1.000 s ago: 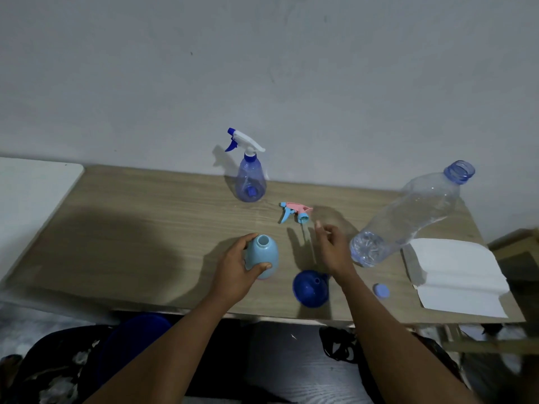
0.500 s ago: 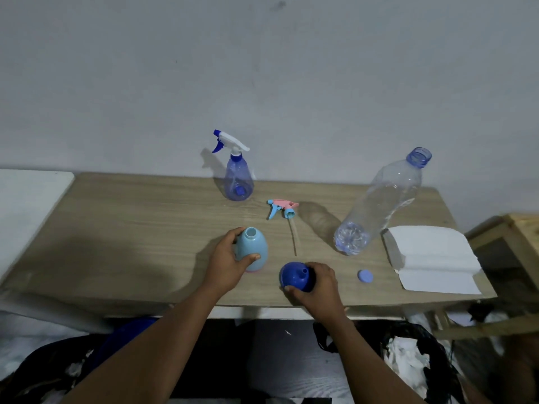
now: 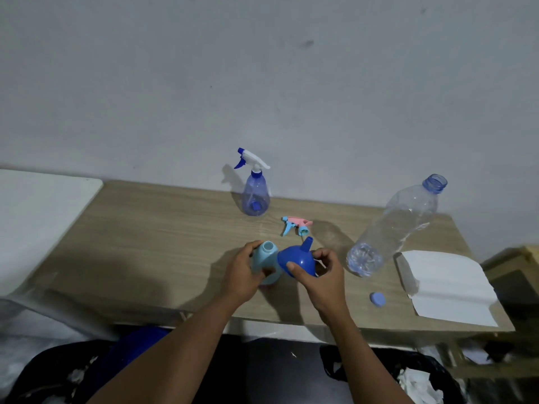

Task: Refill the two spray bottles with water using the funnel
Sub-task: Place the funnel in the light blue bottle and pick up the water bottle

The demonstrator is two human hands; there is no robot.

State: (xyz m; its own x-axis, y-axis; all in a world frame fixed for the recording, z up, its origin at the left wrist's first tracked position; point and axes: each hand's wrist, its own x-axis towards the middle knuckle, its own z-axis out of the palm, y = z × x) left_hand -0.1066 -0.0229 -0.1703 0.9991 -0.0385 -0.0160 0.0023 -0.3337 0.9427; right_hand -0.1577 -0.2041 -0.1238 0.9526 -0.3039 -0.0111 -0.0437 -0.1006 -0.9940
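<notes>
1. White board (image 3: 38, 217): lies at the far left, against the left end of the wooden table (image 3: 145, 246).
2. Left hand (image 3: 243, 275): wrapped around the light blue bottle (image 3: 264, 265), which stands upright near the front edge with its neck uncapped.
3. Purple spray bottle (image 3: 256, 196): stands at the far edge by the wall, trigger head fitted.
4. Pink and blue spray head (image 3: 296, 225): lies loose on the table, between the two spray bottles.
5. Right hand (image 3: 323, 278): pinches the rim of the blue funnel (image 3: 297, 258), held spout-up, touching the light blue bottle.
6. Clear water bottle (image 3: 393, 228): stands uncapped to the right.
7. Blue cap (image 3: 377, 298): lies near the front edge.
8. White paper (image 3: 446, 287): lies at the right end.
</notes>
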